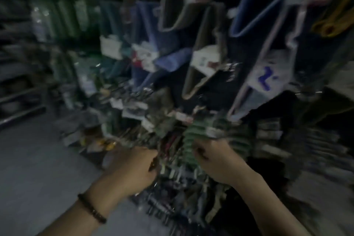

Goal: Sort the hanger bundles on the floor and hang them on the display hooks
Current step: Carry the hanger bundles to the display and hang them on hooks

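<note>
The view is dim and blurred by motion. My right hand [214, 161] grips a green hanger bundle [193, 136] low on the display. My left hand [134, 166], with a dark bead bracelet on its wrist, has its fingers curled into the dark hanger bundles [172, 170] just left of the green one; what it pinches is too blurred to name. Blue, beige and pale hanger bundles [247, 13] with white labels hang in rows above both hands. The hooks themselves are hidden behind the bundles.
Grey floor [28, 168] lies to the left. More bundles and packets [86, 130] are piled at the foot of the display. Shelving with green packaged goods [63, 17] stands at the far left. A yellow hanger bundle [329, 25] hangs at the upper right.
</note>
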`<state>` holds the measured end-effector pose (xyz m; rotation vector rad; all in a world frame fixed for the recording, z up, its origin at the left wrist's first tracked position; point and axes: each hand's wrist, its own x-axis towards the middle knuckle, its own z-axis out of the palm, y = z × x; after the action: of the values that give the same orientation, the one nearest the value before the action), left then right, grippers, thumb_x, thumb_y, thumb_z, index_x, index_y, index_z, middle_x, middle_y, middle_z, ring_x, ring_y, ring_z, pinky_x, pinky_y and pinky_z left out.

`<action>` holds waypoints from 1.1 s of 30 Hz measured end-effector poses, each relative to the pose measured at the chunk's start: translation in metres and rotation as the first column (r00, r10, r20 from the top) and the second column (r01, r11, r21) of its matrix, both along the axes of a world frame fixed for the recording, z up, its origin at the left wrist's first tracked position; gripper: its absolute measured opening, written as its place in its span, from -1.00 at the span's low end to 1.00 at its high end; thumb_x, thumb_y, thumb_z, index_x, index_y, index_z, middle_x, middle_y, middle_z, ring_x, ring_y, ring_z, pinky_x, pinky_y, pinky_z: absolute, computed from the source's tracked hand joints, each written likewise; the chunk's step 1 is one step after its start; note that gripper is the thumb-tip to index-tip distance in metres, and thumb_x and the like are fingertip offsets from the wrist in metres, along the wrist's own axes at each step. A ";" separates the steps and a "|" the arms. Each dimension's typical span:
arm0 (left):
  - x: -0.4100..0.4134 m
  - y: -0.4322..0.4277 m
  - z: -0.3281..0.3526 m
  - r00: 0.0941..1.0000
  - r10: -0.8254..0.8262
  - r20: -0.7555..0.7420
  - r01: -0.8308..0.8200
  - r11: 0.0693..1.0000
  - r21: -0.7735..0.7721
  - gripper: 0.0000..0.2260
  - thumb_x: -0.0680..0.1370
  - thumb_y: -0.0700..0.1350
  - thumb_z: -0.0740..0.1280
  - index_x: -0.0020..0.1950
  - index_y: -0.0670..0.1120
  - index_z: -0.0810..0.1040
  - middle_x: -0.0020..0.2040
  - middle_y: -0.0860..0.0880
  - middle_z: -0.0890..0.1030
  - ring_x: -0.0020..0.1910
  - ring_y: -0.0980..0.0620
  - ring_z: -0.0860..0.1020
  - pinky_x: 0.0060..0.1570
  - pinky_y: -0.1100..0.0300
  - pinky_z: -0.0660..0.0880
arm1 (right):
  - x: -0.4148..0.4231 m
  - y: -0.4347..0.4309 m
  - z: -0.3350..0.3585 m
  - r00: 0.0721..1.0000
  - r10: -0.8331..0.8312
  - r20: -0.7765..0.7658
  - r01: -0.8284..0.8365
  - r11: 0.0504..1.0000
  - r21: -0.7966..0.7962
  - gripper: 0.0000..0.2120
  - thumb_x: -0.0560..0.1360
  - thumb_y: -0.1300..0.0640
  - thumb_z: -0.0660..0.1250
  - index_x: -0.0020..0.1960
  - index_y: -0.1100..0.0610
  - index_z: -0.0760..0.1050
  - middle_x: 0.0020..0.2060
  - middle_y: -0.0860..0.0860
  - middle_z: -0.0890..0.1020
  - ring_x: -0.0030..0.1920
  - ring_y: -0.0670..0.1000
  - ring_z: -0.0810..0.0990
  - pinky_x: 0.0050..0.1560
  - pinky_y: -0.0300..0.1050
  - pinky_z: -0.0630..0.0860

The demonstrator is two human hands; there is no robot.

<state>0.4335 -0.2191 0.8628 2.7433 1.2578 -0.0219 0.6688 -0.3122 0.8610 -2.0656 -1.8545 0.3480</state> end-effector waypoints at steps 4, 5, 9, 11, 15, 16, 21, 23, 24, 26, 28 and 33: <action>-0.130 -0.008 -0.062 0.982 0.188 0.022 -0.185 0.977 -0.105 -0.78 0.62 0.25 0.27 0.02 0.12 0.50 -0.07 0.09 0.58 -0.11 0.03 0.60 -0.14 0.03 0.61 | -0.130 0.052 -0.054 0.969 0.225 -0.099 -0.239 0.957 -0.166 -0.81 0.72 -0.06 0.21 0.07 0.00 0.54 -0.13 -0.04 0.65 -0.20 -0.05 0.62 -0.25 -0.06 0.55; -0.161 -0.013 -0.077 0.971 0.234 0.038 -0.226 0.963 -0.143 -0.76 0.62 0.26 0.25 0.09 0.14 0.52 -0.03 0.11 0.59 -0.05 0.05 0.60 -0.07 0.06 0.61 | -0.163 0.061 -0.068 0.952 0.281 -0.121 -0.300 0.933 -0.198 -0.80 0.73 -0.08 0.20 0.11 0.00 0.53 -0.13 -0.04 0.64 -0.23 -0.10 0.60 -0.29 -0.12 0.51; -0.277 -0.038 -0.130 0.896 0.443 0.027 -0.422 0.869 -0.258 -0.76 0.67 0.23 0.19 0.20 0.16 0.53 0.05 0.11 0.60 0.07 0.04 0.59 0.03 0.10 0.57 | -0.290 0.089 -0.128 0.888 0.424 -0.181 -0.460 0.841 -0.287 -0.77 0.70 -0.07 0.27 0.20 0.06 0.56 0.03 0.05 0.66 -0.01 0.07 0.65 -0.06 0.01 0.59; -0.327 -0.059 -0.147 0.822 0.569 0.010 -0.537 0.781 -0.319 -0.79 0.66 0.21 0.21 0.17 0.17 0.54 0.05 0.11 0.62 0.06 0.03 0.61 0.02 0.06 0.60 | -0.349 0.092 -0.149 0.856 0.471 -0.213 -0.517 0.790 -0.330 -0.74 0.68 -0.06 0.30 0.28 0.04 0.57 0.12 0.02 0.66 0.10 0.06 0.64 0.08 -0.01 0.59; -0.411 -0.102 -0.178 0.599 0.800 -0.018 -0.730 0.537 -0.422 -0.82 0.66 0.19 0.24 0.15 0.19 0.57 0.01 0.14 0.68 -0.06 0.06 0.65 -0.07 0.07 0.63 | -0.445 0.087 -0.185 0.751 0.590 -0.296 -0.656 0.618 -0.434 -0.68 0.66 -0.13 0.29 0.34 -0.04 0.54 0.18 -0.06 0.62 0.10 -0.05 0.62 0.15 -0.09 0.59; -0.429 -0.112 -0.185 0.535 0.844 -0.036 -0.764 0.465 -0.447 -0.83 0.65 0.18 0.26 0.15 0.19 0.58 0.00 0.15 0.68 -0.09 0.08 0.65 -0.07 0.08 0.64 | -0.467 0.088 -0.194 0.717 0.624 -0.311 -0.687 0.557 -0.467 -0.67 0.66 -0.14 0.28 0.36 -0.05 0.53 0.20 -0.06 0.61 0.11 -0.07 0.62 0.16 -0.10 0.58; -0.500 -0.150 -0.216 0.195 0.975 -0.108 -0.854 0.115 -0.507 -0.76 0.66 0.12 0.25 0.27 0.12 0.59 -0.07 0.09 0.67 -0.14 0.05 0.63 -0.13 0.12 0.57 | -0.572 0.109 -0.229 0.536 0.772 -0.341 -0.777 0.293 -0.557 -0.66 0.69 -0.10 0.25 0.40 -0.01 0.51 0.28 -0.01 0.60 0.20 -0.02 0.59 0.23 -0.09 0.54; -0.524 -0.160 -0.228 0.058 0.992 -0.116 -0.849 -0.012 -0.528 -0.75 0.66 0.08 0.25 0.29 0.11 0.59 -0.13 0.08 0.66 -0.17 0.06 0.61 -0.21 0.12 0.49 | -0.616 0.120 -0.246 0.456 0.811 -0.366 -0.793 0.184 -0.580 -0.65 0.69 -0.11 0.24 0.41 -0.02 0.50 0.29 -0.01 0.59 0.21 -0.01 0.59 0.24 -0.06 0.55; -0.534 -0.164 -0.234 -0.007 0.989 -0.149 -0.846 -0.085 -0.526 -0.79 0.66 0.07 0.24 0.21 0.10 0.60 -0.10 0.07 0.68 -0.12 0.02 0.64 -0.20 0.10 0.52 | -0.637 0.126 -0.255 0.418 0.826 -0.377 -0.796 0.133 -0.591 -0.64 0.69 -0.12 0.24 0.42 -0.03 0.49 0.29 -0.01 0.58 0.21 -0.01 0.59 0.23 -0.06 0.56; -0.554 -0.167 -0.256 -0.107 0.970 -0.217 -0.829 -0.208 -0.519 -0.80 0.67 0.06 0.21 0.10 0.04 0.59 -0.07 0.02 0.69 -0.06 -0.07 0.68 -0.12 0.03 0.60 | -0.676 0.141 -0.278 0.342 0.853 -0.394 -0.786 0.029 -0.618 -0.64 0.69 -0.13 0.23 0.43 -0.04 0.48 0.30 -0.02 0.58 0.21 0.00 0.60 0.24 -0.04 0.56; -0.571 -0.165 -0.280 -0.191 0.951 -0.242 -0.770 -0.298 -0.564 -0.82 0.69 0.07 0.21 0.08 0.06 0.58 -0.09 0.04 0.67 -0.10 -0.07 0.67 -0.13 0.03 0.62 | -0.715 0.155 -0.305 0.276 0.874 -0.399 -0.761 -0.055 -0.647 -0.64 0.69 -0.13 0.23 0.43 -0.03 0.48 0.29 -0.01 0.59 0.20 0.01 0.60 0.25 -0.03 0.56; -0.613 -0.160 -0.369 -0.395 0.903 -0.168 -0.630 -0.400 -0.666 -0.84 0.68 0.06 0.26 0.13 0.06 0.60 -0.01 0.04 0.66 -0.06 0.00 0.64 0.00 -0.01 0.63 | -0.802 0.179 -0.397 0.141 0.939 -0.314 -0.670 -0.142 -0.728 -0.61 0.69 -0.14 0.23 0.44 0.01 0.46 0.26 0.06 0.61 0.14 0.05 0.61 0.19 0.01 0.58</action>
<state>-0.1792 -0.3795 0.4943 0.2377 2.3036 0.4363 -0.1333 -0.1330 0.4641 -0.5784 -3.5986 1.4148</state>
